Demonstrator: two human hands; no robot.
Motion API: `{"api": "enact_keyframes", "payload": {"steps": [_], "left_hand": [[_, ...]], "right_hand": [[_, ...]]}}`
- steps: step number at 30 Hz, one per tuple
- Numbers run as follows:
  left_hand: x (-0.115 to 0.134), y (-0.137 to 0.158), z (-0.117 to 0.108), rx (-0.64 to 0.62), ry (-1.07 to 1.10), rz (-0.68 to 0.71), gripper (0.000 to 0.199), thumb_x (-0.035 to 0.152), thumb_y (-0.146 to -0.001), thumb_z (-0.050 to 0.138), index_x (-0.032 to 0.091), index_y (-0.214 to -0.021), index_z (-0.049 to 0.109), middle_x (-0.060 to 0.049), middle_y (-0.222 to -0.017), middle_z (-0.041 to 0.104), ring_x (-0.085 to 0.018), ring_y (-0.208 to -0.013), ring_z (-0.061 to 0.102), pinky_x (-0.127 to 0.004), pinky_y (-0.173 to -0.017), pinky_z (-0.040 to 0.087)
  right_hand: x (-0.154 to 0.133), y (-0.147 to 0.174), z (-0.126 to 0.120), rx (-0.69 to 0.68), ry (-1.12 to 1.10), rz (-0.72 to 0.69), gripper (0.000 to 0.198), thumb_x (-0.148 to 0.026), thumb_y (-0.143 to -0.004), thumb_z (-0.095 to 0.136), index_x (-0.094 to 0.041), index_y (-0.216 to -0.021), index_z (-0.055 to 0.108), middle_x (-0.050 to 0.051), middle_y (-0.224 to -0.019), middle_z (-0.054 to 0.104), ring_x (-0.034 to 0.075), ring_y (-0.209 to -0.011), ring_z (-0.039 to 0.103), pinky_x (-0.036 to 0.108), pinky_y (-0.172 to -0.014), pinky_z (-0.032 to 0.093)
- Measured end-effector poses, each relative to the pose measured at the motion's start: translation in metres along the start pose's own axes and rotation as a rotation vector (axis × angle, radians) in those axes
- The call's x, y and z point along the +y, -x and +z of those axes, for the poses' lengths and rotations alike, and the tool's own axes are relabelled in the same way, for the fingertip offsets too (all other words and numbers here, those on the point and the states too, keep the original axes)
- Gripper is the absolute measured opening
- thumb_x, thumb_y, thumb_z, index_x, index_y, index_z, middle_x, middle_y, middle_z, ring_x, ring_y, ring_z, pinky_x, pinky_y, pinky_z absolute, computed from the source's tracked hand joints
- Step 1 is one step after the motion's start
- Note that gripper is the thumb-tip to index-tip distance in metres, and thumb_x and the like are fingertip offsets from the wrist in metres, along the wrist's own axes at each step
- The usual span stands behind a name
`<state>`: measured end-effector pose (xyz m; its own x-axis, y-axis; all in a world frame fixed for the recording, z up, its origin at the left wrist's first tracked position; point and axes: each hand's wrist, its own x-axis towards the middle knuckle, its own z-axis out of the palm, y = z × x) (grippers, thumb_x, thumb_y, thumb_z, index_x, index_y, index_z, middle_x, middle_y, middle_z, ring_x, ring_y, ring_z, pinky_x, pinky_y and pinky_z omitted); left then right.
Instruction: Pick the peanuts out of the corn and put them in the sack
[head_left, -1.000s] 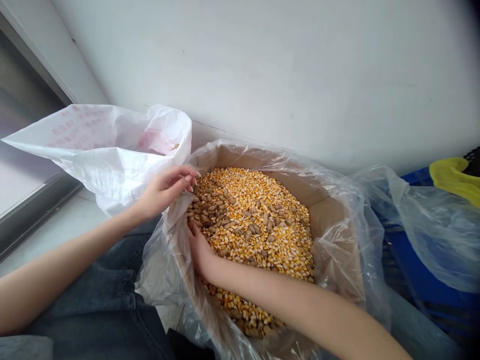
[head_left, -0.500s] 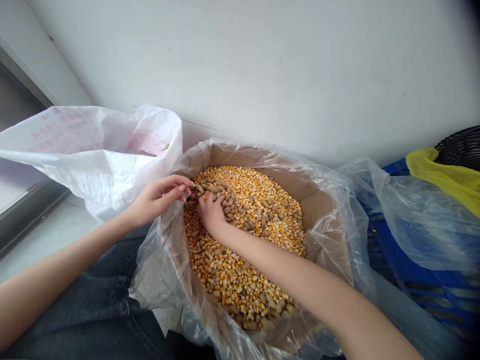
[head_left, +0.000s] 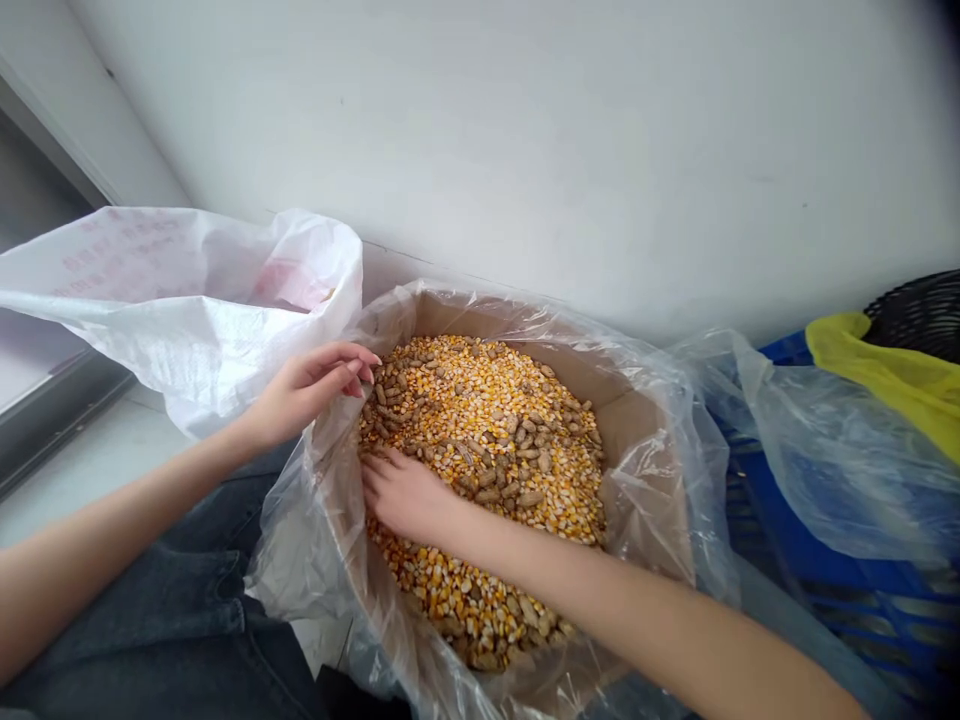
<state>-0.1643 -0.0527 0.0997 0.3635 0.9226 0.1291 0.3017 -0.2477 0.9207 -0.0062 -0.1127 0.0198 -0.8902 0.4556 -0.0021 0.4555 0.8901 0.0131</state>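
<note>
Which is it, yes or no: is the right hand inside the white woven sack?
No, the right hand is inside the brown cardboard box.

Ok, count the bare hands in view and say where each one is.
2: the left hand is by the left rim of the box; the right hand is inside it, on the corn.

My bare R hand (head_left: 409, 495) lies palm-down among loose yellow-and-white corn kernels (head_left: 480, 375) mixed w/ brown unshelled peanuts (head_left: 529, 438), in a brown cardboard box (head_left: 637, 420) lined w/ clear plastic sheeting (head_left: 300, 560). My bare L hand (head_left: 315, 385), fingers curled, is at the box's L rim, nr a white woven sack (head_left: 195, 340) w/ faint red print. Far R: blue slatted plastic crate (head_left: 776, 510), round black woven basket (head_left: 919, 315).
</note>
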Motion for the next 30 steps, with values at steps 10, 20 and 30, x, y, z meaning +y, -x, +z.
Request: {"api": "enact_keyframes", "payload": {"steps": [10,20,30], "left_hand": [[-0.004,0.002,-0.002,-0.057,-0.036,-0.047,0.023,0.030,-0.079,0.041,0.017,-0.094,0.053,-0.002,-0.084,0.056,-0.010,-0.070,0.053,-0.023,-0.067,0.045],[-0.003,0.005,0.000,-0.118,-0.050,-0.052,0.026,0.033,-0.079,0.039,0.018,-0.095,0.053,-0.002,-0.082,0.056,-0.012,-0.076,0.052,-0.023,-0.068,0.045],[0.001,-0.003,0.022,-0.346,-0.363,0.080,0.029,0.032,-0.081,0.035,0.021,-0.105,0.048,-0.003,-0.101,0.054,-0.014,-0.091,0.050,-0.026,-0.078,0.042]], "right_hand": [[0.041,-0.090,0.046,-0.037,0.050,0.729,0.053,0.002,-0.070,0.011,0.005,-0.116,0.037,0.017,-0.127,0.033,0.023,-0.121,0.015,0.044,-0.094,0.016],[0.102,-0.018,-0.013,-0.408,-0.079,1.073,0.031,-0.008,-0.073,0.043,0.003,-0.098,0.057,0.029,-0.104,0.051,0.040,-0.100,0.045,0.063,-0.076,0.029],[0.134,0.164,-0.055,0.227,-0.519,0.931,0.032,-0.034,-0.081,0.035,-0.021,-0.105,0.053,0.003,-0.107,0.055,0.015,-0.094,0.052,0.029,-0.083,0.039]]}}
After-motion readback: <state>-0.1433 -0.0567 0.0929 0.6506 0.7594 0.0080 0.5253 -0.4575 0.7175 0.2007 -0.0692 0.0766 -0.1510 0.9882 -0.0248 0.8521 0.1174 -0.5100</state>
